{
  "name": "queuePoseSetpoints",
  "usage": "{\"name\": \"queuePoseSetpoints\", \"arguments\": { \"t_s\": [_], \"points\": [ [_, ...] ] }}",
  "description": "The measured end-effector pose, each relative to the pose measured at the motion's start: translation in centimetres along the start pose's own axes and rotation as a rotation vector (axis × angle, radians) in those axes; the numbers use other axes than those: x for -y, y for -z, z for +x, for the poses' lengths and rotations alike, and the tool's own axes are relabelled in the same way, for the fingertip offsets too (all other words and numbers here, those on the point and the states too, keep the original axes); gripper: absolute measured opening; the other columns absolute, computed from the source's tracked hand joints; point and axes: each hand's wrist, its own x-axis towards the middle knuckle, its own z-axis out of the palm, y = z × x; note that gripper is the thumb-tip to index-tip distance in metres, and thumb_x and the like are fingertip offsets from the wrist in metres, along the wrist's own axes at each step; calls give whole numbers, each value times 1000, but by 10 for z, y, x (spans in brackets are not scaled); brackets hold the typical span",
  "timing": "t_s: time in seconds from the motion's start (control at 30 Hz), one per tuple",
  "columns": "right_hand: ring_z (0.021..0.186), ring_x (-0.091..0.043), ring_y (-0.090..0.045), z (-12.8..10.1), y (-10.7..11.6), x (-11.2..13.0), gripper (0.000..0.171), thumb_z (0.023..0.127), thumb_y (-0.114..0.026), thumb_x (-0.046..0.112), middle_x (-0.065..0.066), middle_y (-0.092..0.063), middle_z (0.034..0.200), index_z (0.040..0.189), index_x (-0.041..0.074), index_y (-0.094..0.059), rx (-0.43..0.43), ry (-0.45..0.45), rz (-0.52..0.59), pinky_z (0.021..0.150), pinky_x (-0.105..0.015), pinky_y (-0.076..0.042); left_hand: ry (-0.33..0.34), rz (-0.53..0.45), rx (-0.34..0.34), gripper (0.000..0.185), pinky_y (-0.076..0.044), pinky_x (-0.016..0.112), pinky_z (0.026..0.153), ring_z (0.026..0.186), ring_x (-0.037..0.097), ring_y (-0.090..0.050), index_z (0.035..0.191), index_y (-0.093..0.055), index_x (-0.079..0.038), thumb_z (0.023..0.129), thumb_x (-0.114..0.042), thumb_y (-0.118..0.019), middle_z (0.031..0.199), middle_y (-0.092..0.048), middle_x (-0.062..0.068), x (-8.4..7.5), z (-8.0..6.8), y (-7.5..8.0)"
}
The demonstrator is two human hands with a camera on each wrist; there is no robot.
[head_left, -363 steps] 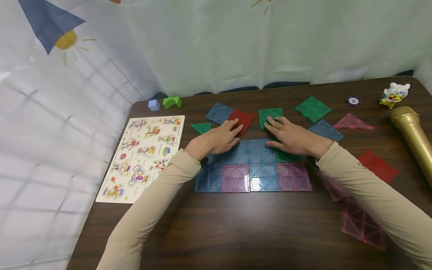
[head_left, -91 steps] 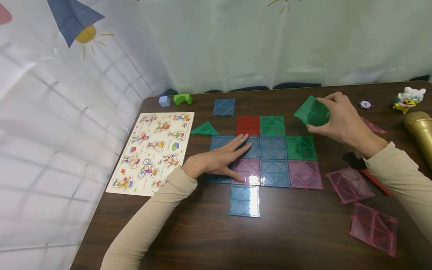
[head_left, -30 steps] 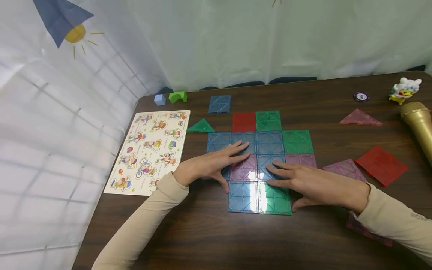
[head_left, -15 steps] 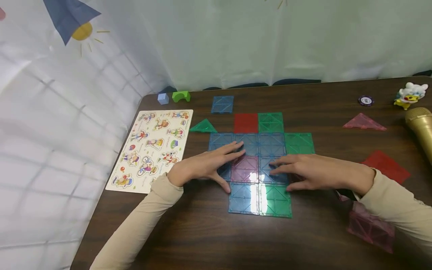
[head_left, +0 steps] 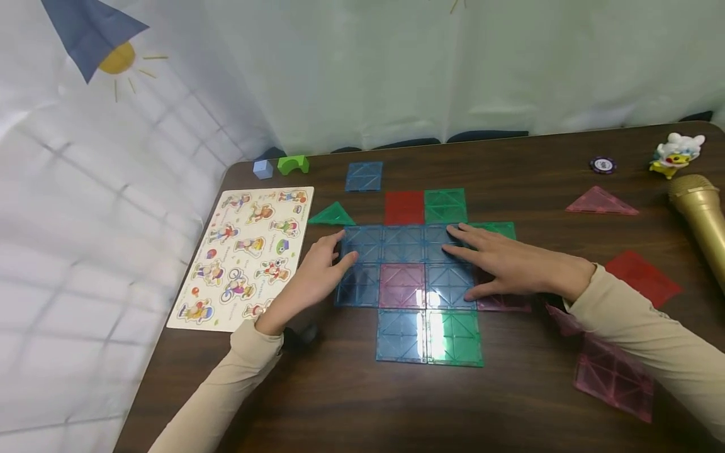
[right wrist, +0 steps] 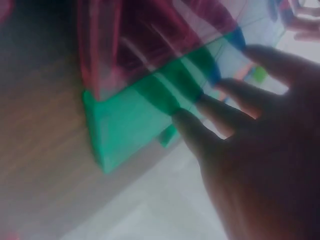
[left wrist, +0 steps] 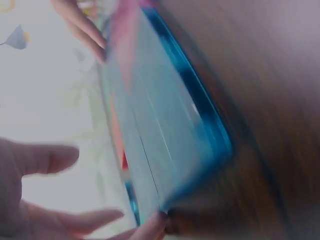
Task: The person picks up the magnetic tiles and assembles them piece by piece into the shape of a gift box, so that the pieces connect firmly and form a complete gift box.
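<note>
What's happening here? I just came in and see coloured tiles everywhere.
A person is laying square tiles flat into a patchwork on a table. The left hand touches its left edge; the right hand lies flat on blue and green tiles. Loose pink tiles and a red one wait at the right.

The joined square tiles (head_left: 403, 243) are translucent blue, pink, green and red, each moulded with crossed diagonals. The bench (head_left: 510, 163) is dark brown woodgrain. The puzzle board (head_left: 240, 255) is cream with colourful cartoon figures. The microphone (head_left: 702, 220) is gold.
</note>
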Motion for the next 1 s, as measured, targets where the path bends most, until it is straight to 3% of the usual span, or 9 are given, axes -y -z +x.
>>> {"name": "queuePoseSetpoints", "arguments": {
  "t_s": [0.07,0.23,0.4,0.6,0.73,0.87,1.0],
  "points": [
    [153,-53,-20,0,-1,0,87,93,-79,41,-30,-24,167,159,-1,-40,-7,5,1,117,-72,-25,41,-95,-17,67,-42,54,115,143,44,-47,161,-30,6,108,-28,-54,164,-33,27,-3,-1,0],
    [154,-53,-18,0,-4,0,89,93,-78,42,-30,-23,168,160,-1,-38,0,1,8,118,-71,-22,78,-388,-51,61,-34,53,121,151,38,-37,160,-31,6,109,-21,-50,165,-34,24,-4,-3,2],
    [155,-52,-13,1,-6,0,90,95,-75,44,-29,-18,169,161,-1,-33,23,-10,51,119,-72,-17,97,-649,-88,54,-37,53,119,147,38,-42,158,-36,7,109,-12,-48,161,-38,25,5,-6,5],
    [155,-52,-12,-1,-6,-1,89,96,-73,44,-29,-18,169,162,-1,-33,15,-14,64,119,-72,-16,76,-794,-61,54,-46,45,113,143,36,-48,158,-34,9,110,-9,-50,156,-45,27,19,-5,15],
    [155,-52,-12,-2,-6,-1,89,97,-73,44,-29,-18,169,162,-2,-32,11,-10,60,119,-72,-17,100,-864,-21,50,-53,33,103,130,21,-60,155,-40,10,109,-7,-53,155,-48,25,24,-1,17],
    [155,-52,-13,-3,-7,-2,89,98,-72,45,-29,-18,170,162,-2,-32,6,-6,51,119,-72,-18,123,-878,62,47,-55,28,99,117,9,-65,152,-45,9,109,-7,-54,155,-49,24,24,4,14],
    [156,-51,-13,-3,-8,-3,89,98,-71,46,-28,-17,170,162,-1,-32,-1,-4,42,119,-72,-18,122,-865,134,49,-55,33,100,127,21,-62,154,-43,7,111,-14,-53,155,-49,23,19,8,9]
  ]
}}
